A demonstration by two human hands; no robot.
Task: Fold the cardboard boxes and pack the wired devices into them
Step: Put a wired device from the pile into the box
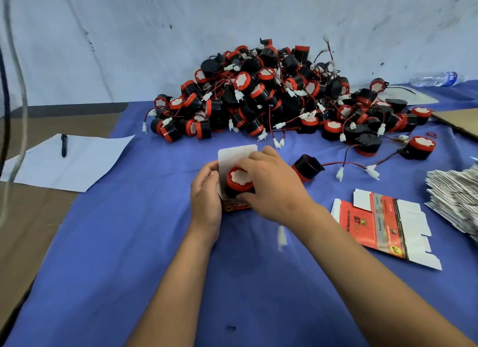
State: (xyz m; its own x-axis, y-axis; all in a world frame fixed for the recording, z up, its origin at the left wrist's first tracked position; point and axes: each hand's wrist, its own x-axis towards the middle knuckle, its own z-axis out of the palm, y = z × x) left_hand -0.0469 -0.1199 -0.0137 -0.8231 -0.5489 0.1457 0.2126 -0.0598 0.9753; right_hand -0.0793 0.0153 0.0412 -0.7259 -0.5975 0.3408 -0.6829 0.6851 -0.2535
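**Two hands seating one wired device in a folded box**

Two bare hands meet near the middle of the blue cloth (129,243) that covers the table. The left hand (205,191) curls round the left side of a small red cardboard box (236,207), which stands upright with its white top flap (234,155) raised. The right hand (271,183) grips a wired device (239,179), fingers over its far side and thumb at its near side; the device sits partly inside the box opening, its red rim and white face pointing up.

A large pile of devices (271,93), black bodies with red rims, red-and-black leads and white plugs, lies along the far edge of the cloth against the pale wall. One loose device (307,166) lies on its side just right of the hands, its lead trailing toward the right edge. A flat unfolded box (375,220), red with white flaps, lies near the right edge, and a stack of flat boxes (457,201) sits at the right edge itself.

Off the cloth's left edge, a sheet of white paper (85,163) carries a dark pen (64,144). A plastic bottle (434,78) lies on its side at the far right corner.
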